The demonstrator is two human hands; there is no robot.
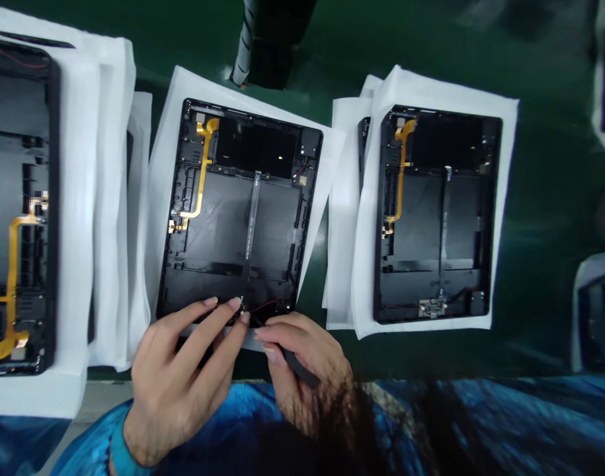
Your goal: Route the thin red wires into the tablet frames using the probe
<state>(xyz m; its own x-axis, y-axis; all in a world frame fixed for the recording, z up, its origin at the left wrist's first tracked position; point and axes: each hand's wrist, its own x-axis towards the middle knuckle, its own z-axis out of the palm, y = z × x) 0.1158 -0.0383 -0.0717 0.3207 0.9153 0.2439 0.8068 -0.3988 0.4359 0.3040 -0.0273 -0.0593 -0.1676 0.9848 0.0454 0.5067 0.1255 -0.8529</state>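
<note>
Fiddly two-hand work at the near edge of a black tablet housing (237,218)

Left hand (183,377) pinches a tiny part (242,305) beside a thin red wire (267,307), right hand (302,370) grips a black tool (299,363). White foam sheet (168,198) underneath probably stops scratches; no readable labels, honestly.

No words or numbers can be read here, and the long thin gray strip (253,215) on the flat black tablet frame (207,244), just up from the fingers (221,312), shows only tiny blurry marks.
</note>
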